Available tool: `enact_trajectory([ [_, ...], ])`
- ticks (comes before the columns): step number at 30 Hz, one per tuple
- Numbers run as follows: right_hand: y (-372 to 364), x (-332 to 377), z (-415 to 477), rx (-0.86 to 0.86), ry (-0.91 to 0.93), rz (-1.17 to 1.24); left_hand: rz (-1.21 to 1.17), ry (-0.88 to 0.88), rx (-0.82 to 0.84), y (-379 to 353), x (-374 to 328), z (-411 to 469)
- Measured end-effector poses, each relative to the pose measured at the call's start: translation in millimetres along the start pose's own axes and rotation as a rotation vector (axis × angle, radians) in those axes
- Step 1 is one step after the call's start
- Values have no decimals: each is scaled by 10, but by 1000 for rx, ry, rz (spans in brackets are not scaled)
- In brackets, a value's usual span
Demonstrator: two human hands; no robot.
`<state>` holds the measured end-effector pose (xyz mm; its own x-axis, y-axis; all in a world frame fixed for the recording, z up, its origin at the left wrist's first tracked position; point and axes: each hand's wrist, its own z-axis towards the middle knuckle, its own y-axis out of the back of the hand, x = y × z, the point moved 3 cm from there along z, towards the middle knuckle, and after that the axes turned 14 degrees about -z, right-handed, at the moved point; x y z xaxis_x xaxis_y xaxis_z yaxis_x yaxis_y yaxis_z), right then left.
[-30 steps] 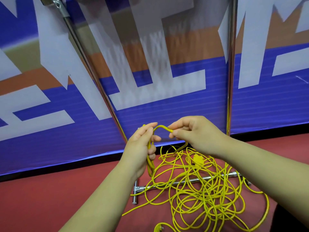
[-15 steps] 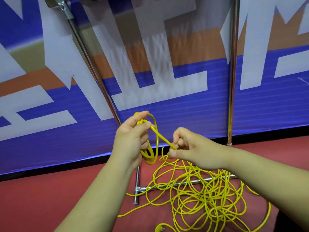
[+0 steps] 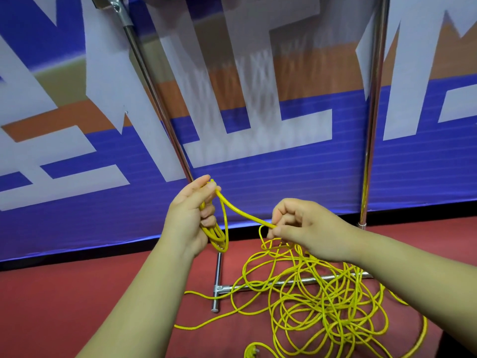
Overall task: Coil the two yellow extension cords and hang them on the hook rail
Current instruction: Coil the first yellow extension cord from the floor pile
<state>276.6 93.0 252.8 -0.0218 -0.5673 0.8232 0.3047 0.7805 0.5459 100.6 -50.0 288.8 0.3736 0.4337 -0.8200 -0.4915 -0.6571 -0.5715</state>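
The left hand [image 3: 189, 219] has its grip closed round a few loops [image 3: 220, 237], holding the coil together. The right hand [image 3: 308, 228] pinches the next stretch [image 3: 245, 215], ready to feed it. Most yellow cord [image 3: 325, 306] lies tangled on the floor [image 3: 77, 306], near right.

Two bare hands show, one left hand [image 3: 189, 218] and one right hand [image 3: 307, 228]. A single strand of yellow extension cord [image 3: 245, 215] stretches between them, and the small loops [image 3: 218, 237] gathered in the left hand are too bunched to count. The tangle [image 3: 322, 306] on the red floor [image 3: 64, 306] holds many loops, and I cannot tell whether it is one cord or two, though exactly one plug [image 3: 251, 353] shows at its near edge. There are four chrome tubes, namely two poles, one leaning pole [image 3: 154, 99] and one upright pole [image 3: 373, 125], and two floor bars, a short foot bar [image 3: 218, 275] and a long crossbar [image 3: 289, 282], all in front of one printed banner [image 3: 258, 177].
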Motion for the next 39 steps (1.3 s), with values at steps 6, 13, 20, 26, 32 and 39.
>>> enact_trajectory([
  [6, -86, 182, -38, 24, 55, -28, 124, 31, 53, -65, 48, -61],
  [13, -124, 236, -89, 74, 59, -91, 253, -36, 89, -105, 27, -104],
  [20, -103, 228, -137, 44, 53, -114, 146, 9, 172, -256, 110, -195],
  [26, -17, 190, -116, -56, 19, -94, 65, 19, 176, -321, 166, -217],
  [32, 36, 201, -96, -120, -14, -82, 28, 34, 230, -384, 235, -223],
  [39, -136, -11, -59, 89, -1, 17, -119, -4, 179, -481, 146, -211],
])
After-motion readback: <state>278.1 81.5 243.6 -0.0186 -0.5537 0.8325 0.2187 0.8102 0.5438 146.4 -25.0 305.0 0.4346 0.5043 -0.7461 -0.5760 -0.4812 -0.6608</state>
